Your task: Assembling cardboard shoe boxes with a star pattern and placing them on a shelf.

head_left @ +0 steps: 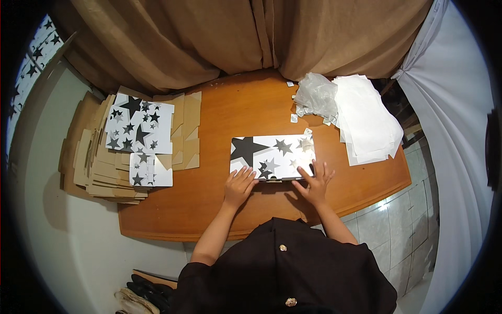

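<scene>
In front of me on the wooden table [235, 112] lies a flat white cardboard box [280, 154] printed with black and grey stars, its lid down. A small dark notch shows at the middle of its near edge. My left hand [239, 184] rests on the box's near left corner with fingers stretched over the top. At the near right corner is my right hand [315, 183], its fingers spread, touching the edge of the lid. Neither hand is wrapped round anything.
To the left rises a stack of flattened brown cardboard [112, 180] with star-printed sheets [140, 125] on top. White paper sheets [366, 120] lie at the right, beside a crumpled clear plastic bag [317, 95] and several small white packets [294, 118]. Brown curtains [251, 36] hang behind the table.
</scene>
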{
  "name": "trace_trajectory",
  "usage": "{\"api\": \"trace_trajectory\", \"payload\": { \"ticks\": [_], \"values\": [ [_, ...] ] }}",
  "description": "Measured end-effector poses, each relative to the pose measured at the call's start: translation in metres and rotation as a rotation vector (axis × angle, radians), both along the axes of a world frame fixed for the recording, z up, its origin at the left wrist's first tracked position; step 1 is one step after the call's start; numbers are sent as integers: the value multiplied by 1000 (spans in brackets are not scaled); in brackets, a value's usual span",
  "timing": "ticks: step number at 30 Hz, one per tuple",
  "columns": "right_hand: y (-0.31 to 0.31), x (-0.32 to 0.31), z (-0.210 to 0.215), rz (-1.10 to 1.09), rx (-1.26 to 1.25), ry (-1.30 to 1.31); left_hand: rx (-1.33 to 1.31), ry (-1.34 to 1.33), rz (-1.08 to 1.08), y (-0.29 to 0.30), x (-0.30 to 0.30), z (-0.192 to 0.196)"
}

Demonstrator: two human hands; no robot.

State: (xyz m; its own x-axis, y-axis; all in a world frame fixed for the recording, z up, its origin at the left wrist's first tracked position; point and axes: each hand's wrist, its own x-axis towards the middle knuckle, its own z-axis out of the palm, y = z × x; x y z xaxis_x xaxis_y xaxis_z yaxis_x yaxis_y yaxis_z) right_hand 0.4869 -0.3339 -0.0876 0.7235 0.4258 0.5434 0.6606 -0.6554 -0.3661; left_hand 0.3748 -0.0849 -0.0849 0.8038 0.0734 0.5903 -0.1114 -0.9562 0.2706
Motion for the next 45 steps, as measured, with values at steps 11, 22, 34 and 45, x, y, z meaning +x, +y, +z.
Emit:
{"api": "trace_trajectory", "payload": {
  "ticks": [11, 22, 34, 45],
  "values": [
    [22, 4, 11, 260, -78, -30, 10, -28, 93, -8, 9, -18],
    [47, 24, -8, 616, -17, -295, -81, 12, 162, -18, 7, -18],
    [46, 42, 0, 789, 57, -366, -101, 39, 222, -27, 8, -17],
    [48, 38, 0, 770, 24, -256, -145, 48, 267, -31, 8, -18]
  ]
}}
